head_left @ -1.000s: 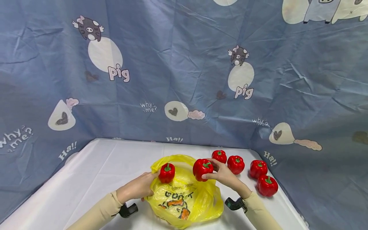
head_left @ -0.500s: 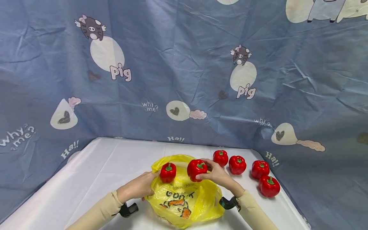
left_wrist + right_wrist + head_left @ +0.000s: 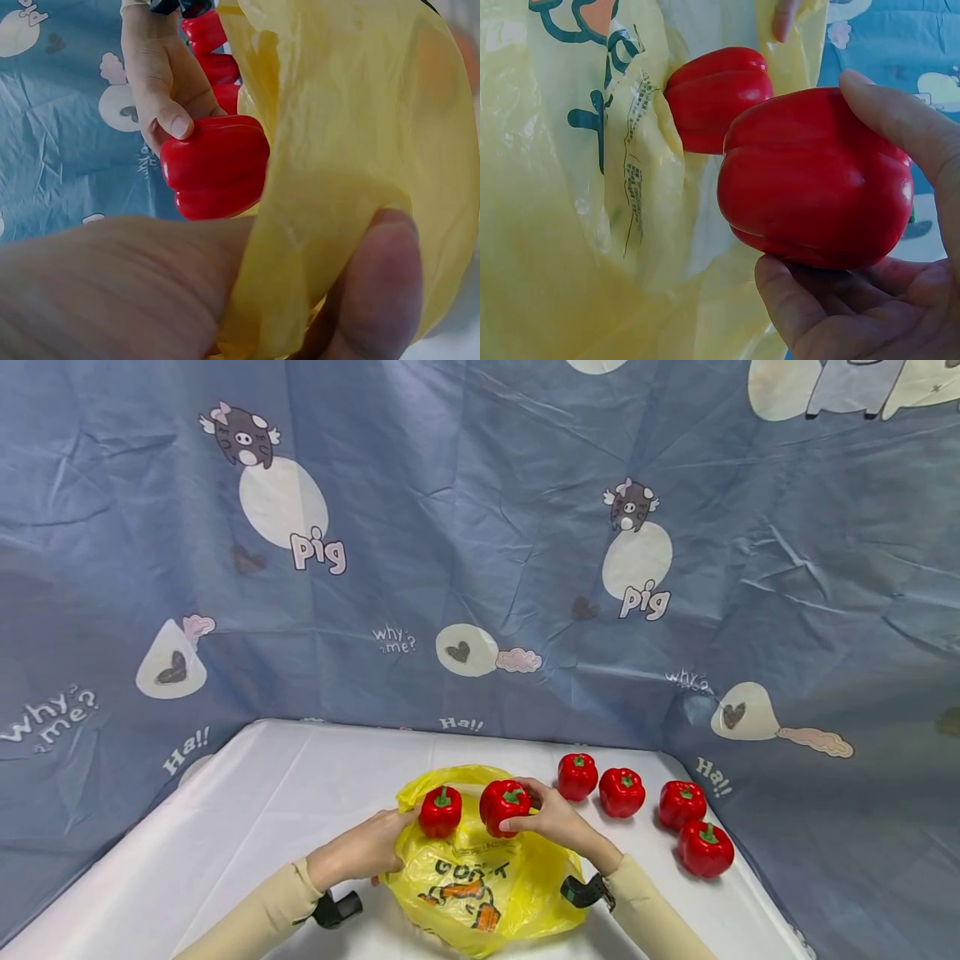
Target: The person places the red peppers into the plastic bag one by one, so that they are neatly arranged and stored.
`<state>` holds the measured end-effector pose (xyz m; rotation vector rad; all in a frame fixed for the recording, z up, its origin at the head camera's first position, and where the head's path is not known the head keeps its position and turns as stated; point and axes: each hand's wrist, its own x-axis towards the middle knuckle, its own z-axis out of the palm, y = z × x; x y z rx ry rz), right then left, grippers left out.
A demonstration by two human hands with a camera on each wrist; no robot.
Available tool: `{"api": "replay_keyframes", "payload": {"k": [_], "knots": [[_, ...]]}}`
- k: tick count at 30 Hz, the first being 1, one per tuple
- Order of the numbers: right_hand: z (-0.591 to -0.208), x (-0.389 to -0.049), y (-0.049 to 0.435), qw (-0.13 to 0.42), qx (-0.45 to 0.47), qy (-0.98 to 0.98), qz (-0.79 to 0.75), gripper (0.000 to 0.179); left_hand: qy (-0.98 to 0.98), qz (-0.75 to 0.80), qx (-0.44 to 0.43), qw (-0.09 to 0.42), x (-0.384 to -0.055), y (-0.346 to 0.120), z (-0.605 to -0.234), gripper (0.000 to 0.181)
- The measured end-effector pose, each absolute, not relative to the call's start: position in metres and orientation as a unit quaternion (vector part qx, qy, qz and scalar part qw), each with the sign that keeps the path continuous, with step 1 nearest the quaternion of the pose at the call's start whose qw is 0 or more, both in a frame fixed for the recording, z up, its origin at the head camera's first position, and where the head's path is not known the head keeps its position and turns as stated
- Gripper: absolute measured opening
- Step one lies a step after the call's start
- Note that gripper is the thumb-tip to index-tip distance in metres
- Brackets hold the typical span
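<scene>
My right hand (image 3: 557,819) grips a glossy red bell pepper (image 3: 504,808) with a green stem, thumb on one side and fingers on the other, over the mouth of a yellow plastic bag (image 3: 525,893). The same pepper (image 3: 817,180) fills the middle of the right wrist view. At the bag's left edge my left hand (image 3: 367,845) pinches the plastic, the thumb (image 3: 382,285) pressed against its outside. Another red bell pepper (image 3: 440,812) shows at the bag's opening beside the left fingertips; in the right wrist view this pepper (image 3: 716,97) lies against the yellow plastic.
Several more red bell peppers stand on the right of the white table (image 3: 315,777), the nearest pepper (image 3: 705,850) close to its right edge. Behind the table hangs a blue printed cloth (image 3: 480,543). A dark camera (image 3: 581,892) sits on the right wrist.
My right hand has moved left with its bell pepper, nearer to the pepper at the bag's left side. The left hand keeps its hold on the bag. The view has shifted slightly.
</scene>
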<state>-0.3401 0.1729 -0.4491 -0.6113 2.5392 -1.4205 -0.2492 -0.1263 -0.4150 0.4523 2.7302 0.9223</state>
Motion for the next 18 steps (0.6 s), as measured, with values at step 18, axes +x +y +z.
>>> {"api": "replay_keyframes", "payload": {"k": [18], "knots": [[-0.473,-0.350,0.155,0.100,-0.213,0.840,-0.489,0.076,0.932,0.310,0.153,0.113,-0.246,-0.125,-0.415,0.078]]}}
